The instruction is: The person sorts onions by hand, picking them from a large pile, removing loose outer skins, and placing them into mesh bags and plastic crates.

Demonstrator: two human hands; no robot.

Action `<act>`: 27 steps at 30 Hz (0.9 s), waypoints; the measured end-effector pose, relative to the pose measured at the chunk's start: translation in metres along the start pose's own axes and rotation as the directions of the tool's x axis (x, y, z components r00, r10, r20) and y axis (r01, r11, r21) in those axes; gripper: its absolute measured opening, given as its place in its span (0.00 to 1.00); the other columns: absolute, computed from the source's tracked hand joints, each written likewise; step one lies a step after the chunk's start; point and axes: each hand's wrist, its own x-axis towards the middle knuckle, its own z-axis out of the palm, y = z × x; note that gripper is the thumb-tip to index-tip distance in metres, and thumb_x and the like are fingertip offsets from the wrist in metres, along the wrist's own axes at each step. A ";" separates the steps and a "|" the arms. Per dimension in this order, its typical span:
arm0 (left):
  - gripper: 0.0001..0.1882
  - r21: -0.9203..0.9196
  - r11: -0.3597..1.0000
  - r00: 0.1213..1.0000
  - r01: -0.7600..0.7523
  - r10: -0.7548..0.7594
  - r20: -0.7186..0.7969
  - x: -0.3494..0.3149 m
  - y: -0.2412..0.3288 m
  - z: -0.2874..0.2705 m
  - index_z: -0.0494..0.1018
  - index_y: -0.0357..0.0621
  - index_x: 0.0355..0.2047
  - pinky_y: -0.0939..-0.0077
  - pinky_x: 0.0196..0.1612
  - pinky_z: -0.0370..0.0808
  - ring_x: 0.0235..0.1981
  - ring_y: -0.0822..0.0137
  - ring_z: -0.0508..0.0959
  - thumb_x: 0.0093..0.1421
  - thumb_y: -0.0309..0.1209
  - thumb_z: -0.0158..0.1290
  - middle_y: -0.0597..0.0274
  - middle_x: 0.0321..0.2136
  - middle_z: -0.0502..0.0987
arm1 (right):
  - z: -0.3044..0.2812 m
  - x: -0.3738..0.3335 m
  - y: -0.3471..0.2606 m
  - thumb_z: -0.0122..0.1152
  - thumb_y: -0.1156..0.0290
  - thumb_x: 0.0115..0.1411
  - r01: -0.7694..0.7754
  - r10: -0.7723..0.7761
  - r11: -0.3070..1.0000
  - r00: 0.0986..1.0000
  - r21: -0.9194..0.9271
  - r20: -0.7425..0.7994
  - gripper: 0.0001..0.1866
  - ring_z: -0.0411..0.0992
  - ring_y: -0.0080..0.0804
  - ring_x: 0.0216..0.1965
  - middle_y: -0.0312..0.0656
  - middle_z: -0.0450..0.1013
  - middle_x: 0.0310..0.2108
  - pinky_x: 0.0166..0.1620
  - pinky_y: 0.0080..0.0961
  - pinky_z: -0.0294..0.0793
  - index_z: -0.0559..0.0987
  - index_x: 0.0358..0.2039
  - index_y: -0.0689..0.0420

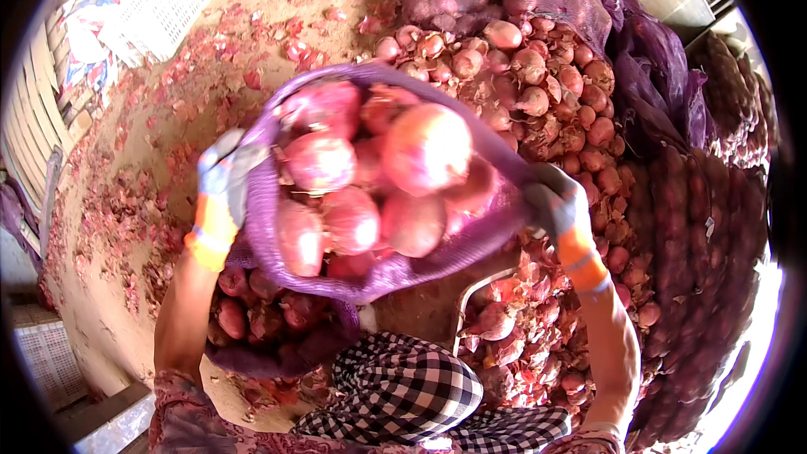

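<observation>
A purple mesh sack hangs with its mouth spread wide between my two gloved hands. Large red onions fill it to near the rim. My left hand, in a grey and orange glove, is closed on the sack's left rim. The right rim is gripped by my right hand, gloved the same way; its fingertips are partly hidden by the mesh. Below the sack, close to my checked-cloth knees, another purple mesh bag holds more onions.
Loose onions form a heap ahead and to the right. A tray with onions and skins sits by my right knee. Full mesh sacks are stacked at the far right. A white plastic crate stands far left, and dry skins litter the floor.
</observation>
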 end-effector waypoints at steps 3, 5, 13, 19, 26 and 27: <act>0.21 -0.444 0.879 0.925 -0.171 0.298 0.234 0.013 0.005 0.081 0.65 0.31 0.42 0.72 0.46 0.72 0.38 0.63 0.76 0.55 0.36 0.53 0.54 0.38 0.74 | -0.035 0.008 0.039 0.51 0.75 0.48 -0.203 0.260 0.948 0.939 0.245 -0.226 0.12 0.67 0.26 0.12 0.40 0.72 0.20 0.11 0.20 0.65 0.77 0.34 0.61; 0.19 -0.420 0.888 0.937 -0.188 0.290 0.194 0.044 0.009 0.098 0.66 0.31 0.43 0.72 0.46 0.72 0.37 0.63 0.76 0.57 0.33 0.51 0.53 0.36 0.75 | -0.040 0.036 0.031 0.51 0.74 0.49 -0.121 0.181 0.967 0.947 0.226 -0.266 0.11 0.68 0.28 0.13 0.40 0.72 0.20 0.11 0.21 0.66 0.77 0.33 0.62; 0.07 -0.038 0.963 0.948 -0.265 0.268 0.171 0.043 0.010 0.084 0.72 0.33 0.35 0.83 0.39 0.70 0.32 0.75 0.73 0.56 0.24 0.51 0.65 0.31 0.74 | -0.037 0.085 0.039 0.52 0.77 0.50 0.089 -0.080 0.996 0.942 0.014 -0.326 0.11 0.69 0.25 0.20 0.40 0.74 0.23 0.24 0.21 0.70 0.78 0.35 0.62; 0.08 -0.114 0.979 0.976 -0.170 0.184 0.117 0.032 0.002 0.096 0.71 0.33 0.37 0.84 0.40 0.70 0.32 0.76 0.73 0.56 0.21 0.51 0.65 0.31 0.73 | 0.010 0.058 0.028 0.61 0.67 0.53 0.169 0.024 0.791 0.952 0.589 -0.306 0.22 0.69 0.25 0.39 0.41 0.72 0.40 0.43 0.20 0.69 0.71 0.48 0.63; 0.06 -0.107 0.982 0.988 -0.156 0.155 -0.016 0.027 -0.001 0.095 0.73 0.38 0.34 0.86 0.34 0.69 0.28 0.78 0.71 0.55 0.23 0.54 0.68 0.27 0.74 | 0.063 0.020 0.005 0.58 0.59 0.48 0.530 -0.841 0.399 0.537 -0.748 -0.068 0.12 0.64 0.44 0.47 0.43 0.68 0.42 0.49 0.44 0.60 0.77 0.33 0.48; 0.06 -0.150 0.977 0.988 -0.151 0.151 -0.013 0.029 -0.006 0.094 0.73 0.39 0.34 0.86 0.34 0.69 0.27 0.78 0.71 0.55 0.23 0.54 0.69 0.27 0.74 | 0.066 0.021 0.008 0.58 0.59 0.48 0.498 -0.818 0.404 0.572 -0.767 -0.060 0.12 0.65 0.43 0.44 0.42 0.69 0.40 0.47 0.44 0.61 0.76 0.32 0.48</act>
